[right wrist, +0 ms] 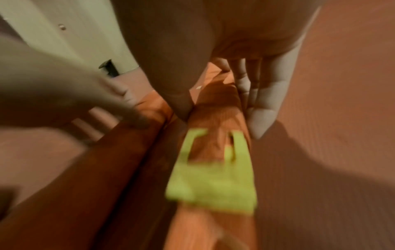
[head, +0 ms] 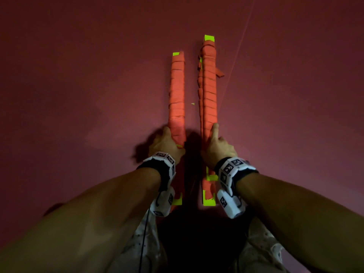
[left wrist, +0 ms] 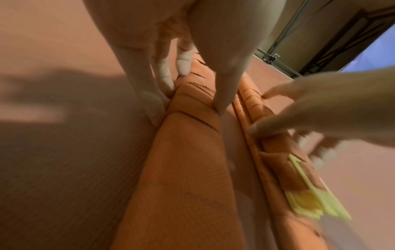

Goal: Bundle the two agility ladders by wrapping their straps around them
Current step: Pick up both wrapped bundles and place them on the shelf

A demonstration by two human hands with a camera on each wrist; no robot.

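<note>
Left hand [head: 164,143] grasps the left ladder bundle [head: 177,91]; right hand [head: 217,146] grasps the right ladder bundle [head: 209,85]. Both bundles lie parallel on the red floor [head: 88,85].

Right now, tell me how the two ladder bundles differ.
The right bundle reaches farther from the person than the left bundle. A loose strap end juts from the right bundle; the left bundle's wrap lies flat. Both are orange-wrapped with yellow-green ends, lie side by side, apart, each gripped by one hand.
</note>
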